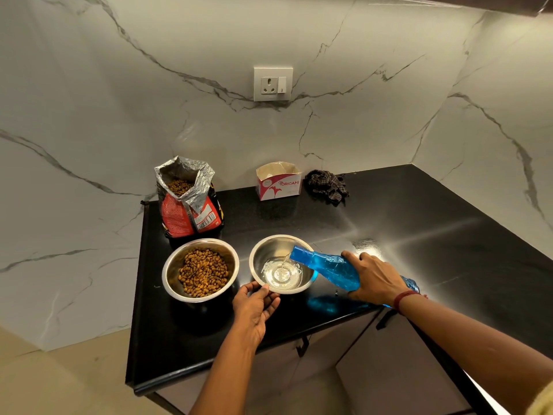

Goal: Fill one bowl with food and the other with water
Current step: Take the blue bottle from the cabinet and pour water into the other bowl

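Two steel bowls stand side by side on the black counter [419, 241]. The left bowl [172, 266] holds brown kibble. The right bowl [269, 245] has a shallow pool of water in it. My right hand [375, 278] grips a blue plastic bottle [326, 265], tipped nearly level with its mouth over the right bowl, and a thin stream of water runs from it into the bowl. My left hand [254, 304] holds the near rim of the right bowl with thumb and fingers.
An open red and silver kibble bag [187, 205] stands behind the left bowl. A small open cardboard box [278, 181] and a crumpled dark cloth [327, 184] sit by the marble wall. The counter's front edge and cabinet doors lie just below my arms.
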